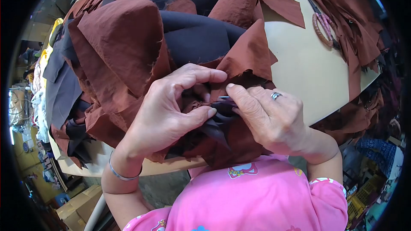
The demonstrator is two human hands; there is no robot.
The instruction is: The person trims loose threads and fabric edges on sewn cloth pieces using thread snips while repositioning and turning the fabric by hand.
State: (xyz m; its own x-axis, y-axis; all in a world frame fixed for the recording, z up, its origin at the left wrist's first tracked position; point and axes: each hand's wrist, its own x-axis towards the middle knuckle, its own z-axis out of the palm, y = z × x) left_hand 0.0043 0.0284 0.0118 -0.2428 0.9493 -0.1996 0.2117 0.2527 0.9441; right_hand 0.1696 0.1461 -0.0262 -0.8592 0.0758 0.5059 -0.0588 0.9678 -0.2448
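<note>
Over the smooth cream counter (306, 64), the left hand (167, 109) grasps crumpled rust-brown cloth (198, 104), best kept taut; the right hand (272, 115) pinches a slim silver-tipped tool (224, 97), best angled clear.

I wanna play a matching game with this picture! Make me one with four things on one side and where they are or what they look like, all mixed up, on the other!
Things:
1. Scissors
2. Bracelet
3. Ring
4. Shirt

Places and looks:
A. Worn on the right hand
B. Pink, with colourful printed pictures
C. At the upper right of the picture, next to reddish-brown cloth
D. Around the left arm

Right pairs: 1-C, 2-D, 3-A, 4-B
</note>
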